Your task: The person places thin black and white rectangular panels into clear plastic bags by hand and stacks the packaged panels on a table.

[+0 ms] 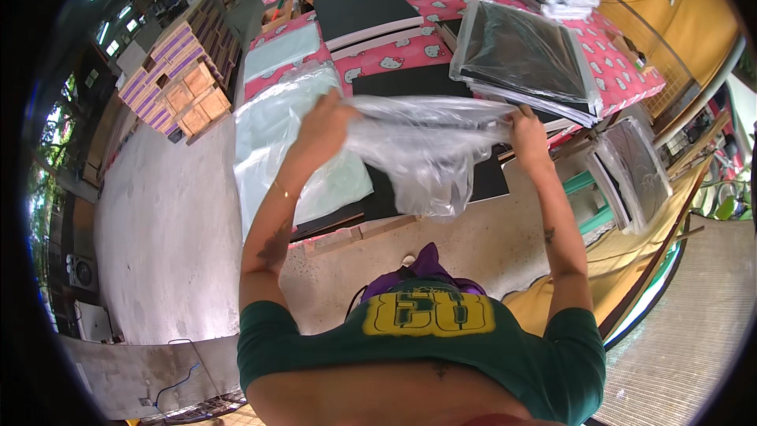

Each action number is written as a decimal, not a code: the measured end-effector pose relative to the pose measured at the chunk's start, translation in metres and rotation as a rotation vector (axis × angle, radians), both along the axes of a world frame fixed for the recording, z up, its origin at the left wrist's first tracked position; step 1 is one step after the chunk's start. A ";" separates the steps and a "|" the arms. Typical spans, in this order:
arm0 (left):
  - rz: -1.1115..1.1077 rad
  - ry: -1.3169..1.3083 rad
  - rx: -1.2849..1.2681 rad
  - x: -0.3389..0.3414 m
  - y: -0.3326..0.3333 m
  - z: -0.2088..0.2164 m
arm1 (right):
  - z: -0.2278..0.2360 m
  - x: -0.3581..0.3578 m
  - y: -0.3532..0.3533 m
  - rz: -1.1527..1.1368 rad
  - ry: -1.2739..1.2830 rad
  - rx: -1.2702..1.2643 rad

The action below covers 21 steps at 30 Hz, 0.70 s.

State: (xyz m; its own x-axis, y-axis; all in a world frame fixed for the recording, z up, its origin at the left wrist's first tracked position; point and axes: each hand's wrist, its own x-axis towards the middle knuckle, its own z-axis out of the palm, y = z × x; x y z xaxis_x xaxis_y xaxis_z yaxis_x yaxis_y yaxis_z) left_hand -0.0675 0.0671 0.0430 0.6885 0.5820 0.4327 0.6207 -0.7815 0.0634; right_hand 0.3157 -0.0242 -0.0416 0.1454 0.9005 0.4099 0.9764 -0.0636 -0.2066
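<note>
A clear plastic bag is stretched between my two hands, its lower part hanging over the table's near edge. My left hand is closed on one end of its upper edge and slightly blurred. The other end is pinched in my right hand. Behind and under the bag lies a flat black board. To the left, near my left hand, spreads a pile of pale, clear plastic bags. Beyond my right hand rests a stack of black boards wrapped in clear plastic.
A pink patterned cloth covers the table. Black boards with white edges are stacked at its far side. More wrapped boards lean at the right. Wooden crates stand on the floor at the left.
</note>
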 end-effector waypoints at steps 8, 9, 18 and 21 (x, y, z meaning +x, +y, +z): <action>0.247 -0.230 0.474 -0.028 -0.024 0.018 | 0.104 -0.035 -0.051 -0.040 -0.117 0.164; 0.277 0.017 0.409 -0.044 -0.028 0.002 | 0.088 -0.031 -0.057 0.003 -0.146 -0.239; -0.342 -0.715 -1.106 -0.057 -0.060 0.042 | 0.064 0.032 -0.056 1.353 2.178 -0.070; -0.380 -0.978 -0.885 -0.035 -0.068 0.055 | 0.065 0.018 -0.068 0.940 1.254 -0.492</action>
State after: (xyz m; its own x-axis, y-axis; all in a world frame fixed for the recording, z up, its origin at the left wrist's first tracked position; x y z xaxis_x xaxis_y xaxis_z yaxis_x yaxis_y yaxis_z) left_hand -0.1020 -0.0011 0.0985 0.4976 0.7613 0.4157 -0.2062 -0.3617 0.9092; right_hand 0.3336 -0.0923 0.0232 -0.4942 0.8597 0.1291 -0.0434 0.1239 -0.9913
